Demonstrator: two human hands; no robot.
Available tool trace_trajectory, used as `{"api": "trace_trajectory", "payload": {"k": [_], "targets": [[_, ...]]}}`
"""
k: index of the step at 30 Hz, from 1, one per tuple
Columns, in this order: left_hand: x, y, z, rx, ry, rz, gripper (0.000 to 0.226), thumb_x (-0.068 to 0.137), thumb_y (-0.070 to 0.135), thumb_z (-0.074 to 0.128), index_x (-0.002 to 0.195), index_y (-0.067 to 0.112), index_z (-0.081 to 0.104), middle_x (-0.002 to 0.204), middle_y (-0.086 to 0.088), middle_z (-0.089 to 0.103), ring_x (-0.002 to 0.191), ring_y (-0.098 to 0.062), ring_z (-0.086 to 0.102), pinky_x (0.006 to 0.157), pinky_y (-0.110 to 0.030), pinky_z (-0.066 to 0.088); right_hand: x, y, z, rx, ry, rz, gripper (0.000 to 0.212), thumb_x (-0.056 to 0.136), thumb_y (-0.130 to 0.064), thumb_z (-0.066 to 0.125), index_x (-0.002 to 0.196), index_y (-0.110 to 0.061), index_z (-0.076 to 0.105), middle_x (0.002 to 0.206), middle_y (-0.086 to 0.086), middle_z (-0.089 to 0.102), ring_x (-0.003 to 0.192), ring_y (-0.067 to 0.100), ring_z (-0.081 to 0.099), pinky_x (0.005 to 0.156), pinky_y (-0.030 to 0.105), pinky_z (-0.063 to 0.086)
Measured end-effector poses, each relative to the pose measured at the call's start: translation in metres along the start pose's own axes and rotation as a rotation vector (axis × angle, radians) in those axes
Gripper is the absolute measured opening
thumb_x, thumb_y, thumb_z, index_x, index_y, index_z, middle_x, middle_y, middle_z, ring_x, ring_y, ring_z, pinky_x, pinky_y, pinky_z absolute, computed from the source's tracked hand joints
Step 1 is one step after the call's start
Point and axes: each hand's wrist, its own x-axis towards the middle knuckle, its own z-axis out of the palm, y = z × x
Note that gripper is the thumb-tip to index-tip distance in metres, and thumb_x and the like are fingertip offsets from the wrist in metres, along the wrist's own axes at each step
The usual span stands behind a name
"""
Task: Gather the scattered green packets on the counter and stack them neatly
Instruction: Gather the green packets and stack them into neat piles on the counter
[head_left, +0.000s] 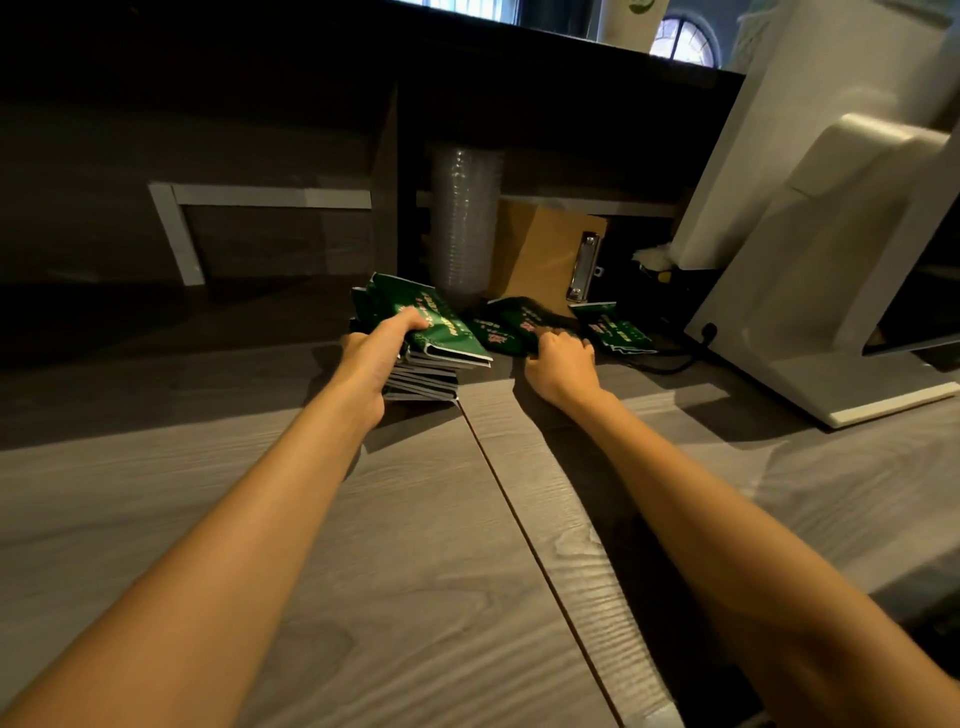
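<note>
While gripping stack at frame centre with left hand, curling fingers over the top to keep it squared, pinching loose packet just right of it with right hand, probably for pulling across. Third packet lying further right on counter, apart.

Green stack left (perhaps three loose packets right).

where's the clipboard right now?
Head view, right of centre, at the back of the counter: the clipboard leans just right of the stack of clear cups, behind the loose green packets.
</note>
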Motion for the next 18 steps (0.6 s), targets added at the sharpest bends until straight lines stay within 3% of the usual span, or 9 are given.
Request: {"api": "trace_trajectory", "payload": {"k": [5,9,13,18], "targets": [[-0.015,-0.003,-0.009,-0.027,-0.007,-0.014,0.081,0.057,0.038,0.075,0.129,0.013,0.046,0.112,-0.011,0.064,0.097,-0.026,0.064,0.082,-0.041,0.054,-0.031,-0.011,-0.009,0.063,0.105,-0.108,0.038,0.09,-0.02,0.051,0.122,-0.003,0.059,0.121,0.019,0.06,0.114,0.033,0.053,0.1,0.039,0.037],[-0.033,-0.006,-0.021,-0.047,0.019,-0.005,0.078,0.06,0.037,0.076,0.128,0.013,0.047,0.114,-0.011,0.063,0.096,-0.026,0.064,0.072,-0.037,0.054,-0.058,-0.023,-0.017,0.073,0.088,-0.181,0.037,0.089,-0.02,0.051,0.122,-0.006,0.062,0.118,0.018,0.064,0.109,0.032,0.056,0.088,0.034,0.044],[-0.052,-0.009,-0.035,-0.062,0.05,0.005,0.076,0.064,0.035,0.075,0.13,0.012,0.046,0.116,-0.012,0.062,0.094,-0.025,0.064,0.061,-0.033,0.051,-0.079,-0.034,-0.021,0.152,0.056,-0.233,0.03,0.085,-0.015,0.051,0.104,-0.006,0.072,0.096,0.018,0.071,0.09,0.032,0.061,0.072,0.031,0.045],[-0.073,-0.008,-0.054,-0.067,0.082,0.013,0.076,0.061,0.036,0.076,0.128,0.012,0.048,0.114,-0.011,0.064,0.094,-0.025,0.065,0.063,-0.034,0.052,-0.103,-0.047,-0.028,0.376,0.044,-0.232,0.025,0.083,-0.011,0.052,0.092,-0.005,0.075,0.088,0.014,0.072,0.084,0.028,0.063,0.073,0.03,0.048]]}}
